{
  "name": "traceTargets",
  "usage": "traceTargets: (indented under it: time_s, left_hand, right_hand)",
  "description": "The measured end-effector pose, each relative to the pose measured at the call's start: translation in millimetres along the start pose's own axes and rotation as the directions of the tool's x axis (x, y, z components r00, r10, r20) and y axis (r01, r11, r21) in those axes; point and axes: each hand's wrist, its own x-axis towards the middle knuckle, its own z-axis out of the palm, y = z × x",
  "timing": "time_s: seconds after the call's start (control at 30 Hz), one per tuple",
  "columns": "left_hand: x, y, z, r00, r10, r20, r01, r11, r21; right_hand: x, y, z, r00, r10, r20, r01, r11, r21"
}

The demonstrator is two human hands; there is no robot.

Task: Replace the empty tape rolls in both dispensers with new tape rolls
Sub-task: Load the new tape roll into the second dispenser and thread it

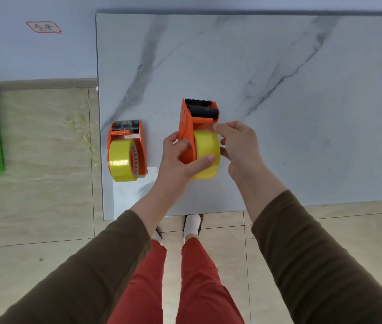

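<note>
Hands work 1 orange dispenser [186, 127] above tabletop [279, 136]: left hand [180, 157] grips dispenser and yellow roll [206, 150]; right hand [236, 146] pinches roll's far edge. Second loaded dispenser [125, 150] rests left.

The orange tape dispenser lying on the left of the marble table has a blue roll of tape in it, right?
Not quite. The head view shows that the orange tape dispenser lying on the left of the marble table holds a yellow roll of tape, not a blue one.
</note>
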Motion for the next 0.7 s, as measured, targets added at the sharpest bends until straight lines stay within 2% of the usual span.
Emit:
traceTargets:
  time_s: [0.07, 0.1, 0.17, 0.23, 0.37, 0.47, 0.57, 0.7]
  left_hand:
    - [-4, -3, 1, 1.0, 0.019, 0.019, -0.02, 0.999, 0.032]
    - [-5, -4, 1, 1.0, 0.01, 0.028, -0.011, 1.0, 0.025]
    - [-6, -4, 0, 0.999, -0.031, 0.044, 0.032, 0.999, -0.011]
    - [-5, -3, -2, 0.996, -0.047, 0.07, 0.048, 0.999, -0.015]
    - [-6, -1, -4, 0.981, -0.025, 0.19, 0.021, 0.999, 0.025]
    - [-7, -3, -6, 0.978, -0.048, 0.203, 0.044, 0.999, 0.021]
    - [-7, -3, -8, 0.966, -0.041, 0.256, 0.035, 0.999, 0.028]
    - [-15, 5, -4, 0.932, -0.033, 0.36, 0.032, 0.999, 0.007]
  right_hand:
    - [3, 1, -2, 0.993, -0.099, -0.07, 0.095, 0.994, -0.056]
    - [4, 1, -3, 0.976, -0.199, -0.086, 0.188, 0.975, -0.121]
    - [4, 2, -6, 0.91, -0.412, -0.031, 0.384, 0.871, -0.305]
    - [7, -1, -8, 0.867, -0.497, 0.042, 0.473, 0.792, -0.386]
    - [26, -10, -15, 0.883, -0.454, 0.118, 0.464, 0.81, -0.36]
    - [37, -14, -15, 0.888, -0.404, 0.221, 0.459, 0.806, -0.373]
    - [47, -17, -14, 0.892, -0.394, 0.223, 0.452, 0.807, -0.381]
    - [62, -24, -13, 0.931, -0.325, 0.165, 0.363, 0.862, -0.354]
